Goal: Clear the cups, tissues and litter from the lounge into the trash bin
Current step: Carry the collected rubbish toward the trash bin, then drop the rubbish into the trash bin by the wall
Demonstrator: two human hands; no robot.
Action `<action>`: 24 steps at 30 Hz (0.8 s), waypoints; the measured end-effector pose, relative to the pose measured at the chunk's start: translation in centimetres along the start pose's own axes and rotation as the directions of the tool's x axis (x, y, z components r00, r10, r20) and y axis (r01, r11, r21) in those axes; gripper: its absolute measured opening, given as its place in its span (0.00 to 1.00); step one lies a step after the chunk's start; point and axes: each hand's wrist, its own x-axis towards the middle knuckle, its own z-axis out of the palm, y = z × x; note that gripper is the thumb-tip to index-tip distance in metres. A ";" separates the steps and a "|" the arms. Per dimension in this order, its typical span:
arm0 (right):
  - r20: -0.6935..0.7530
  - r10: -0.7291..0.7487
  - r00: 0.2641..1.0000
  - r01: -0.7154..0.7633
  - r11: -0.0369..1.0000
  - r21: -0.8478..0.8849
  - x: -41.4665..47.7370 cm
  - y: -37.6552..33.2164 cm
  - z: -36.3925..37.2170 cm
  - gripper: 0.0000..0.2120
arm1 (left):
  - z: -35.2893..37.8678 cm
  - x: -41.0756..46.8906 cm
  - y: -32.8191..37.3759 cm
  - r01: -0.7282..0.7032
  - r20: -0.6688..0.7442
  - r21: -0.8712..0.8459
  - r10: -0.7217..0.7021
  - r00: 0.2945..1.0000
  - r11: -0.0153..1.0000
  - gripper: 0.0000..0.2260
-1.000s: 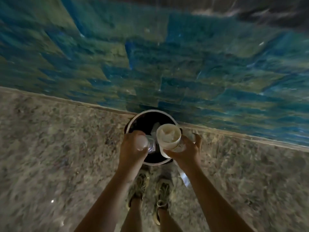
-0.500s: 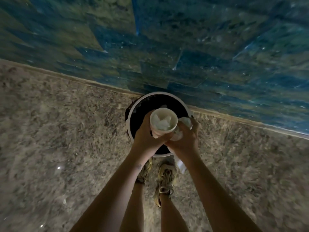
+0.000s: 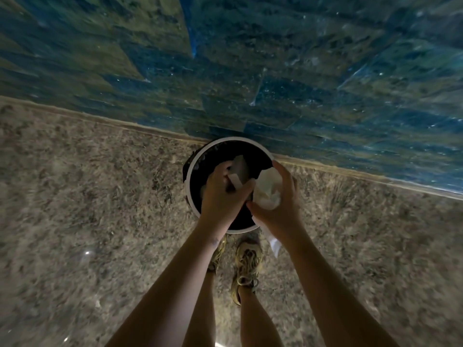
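Paper, thin and light: the left hand (image 3: 220,200) wraps its fingers (image 3: 221,172) round a tipped paper cup (image 3: 239,171), right above the black liner of the trash bin (image 3: 198,161). The right hand (image 3: 284,206) clenches a soft wad of tissues (image 3: 266,190) over the rim, with a paper strip (image 3: 273,242) dangling below. Both loads look near weightless and easy to crush. A gentle hold on the cup's side wall should be enough.

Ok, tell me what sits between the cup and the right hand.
A tissue wad, gripped by the right hand, beside the cup in the left hand; head view.
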 end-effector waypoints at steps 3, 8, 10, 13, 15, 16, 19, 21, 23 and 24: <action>0.162 -0.066 0.985 0.050 0.993 0.103 -1.3 -1.1 -0.6 0.44 | 0.3 -0.5 1.3 0.050 0.173 -0.132 -0.026 0.985 0.990 0.22; 0.200 -0.026 0.980 -0.002 0.990 0.141 -1.7 -1.1 -0.9 0.49 | 0.4 -0.4 2.0 0.078 0.094 -0.175 -0.062 0.994 0.981 0.12; 0.132 -0.019 0.991 0.002 0.992 0.128 -1.4 -0.4 -1.0 0.45 | -0.1 0.2 1.8 0.104 -0.019 -0.152 -0.108 0.994 0.983 0.11; -0.035 0.027 0.999 -0.024 0.995 0.099 -0.9 0.6 -1.1 0.37 | -0.6 0.7 1.5 0.107 -0.141 -0.153 -0.129 0.982 0.982 0.13; -0.095 0.061 0.994 -0.053 0.995 0.090 -0.6 1.2 -1.0 0.35 | -0.6 1.1 1.2 0.160 -0.115 -0.112 -0.173 0.978 0.981 0.21; -0.109 0.070 0.992 -0.061 0.995 0.082 -0.4 1.4 -0.9 0.35 | -0.5 1.1 1.1 0.182 -0.101 -0.078 -0.189 0.977 0.980 0.24; -0.144 0.070 0.987 -0.058 0.995 0.084 0.1 1.7 -0.3 0.33 | -0.4 0.5 0.8 0.146 -0.083 -0.005 -0.145 0.986 0.989 0.24; -0.165 0.072 0.984 -0.057 0.994 0.096 0.7 1.5 0.4 0.30 | -0.6 0.0 0.7 0.112 -0.087 -0.003 -0.111 0.990 0.994 0.23; -0.177 0.098 0.979 -0.083 0.992 0.090 1.5 1.3 1.5 0.30 | -1.1 -0.1 0.5 0.117 -0.106 -0.030 -0.119 0.987 0.993 0.22; -0.171 0.119 0.978 -0.106 0.991 0.085 2.1 1.4 2.1 0.31 | -1.4 -0.1 0.3 0.128 -0.117 -0.039 -0.131 0.984 0.991 0.21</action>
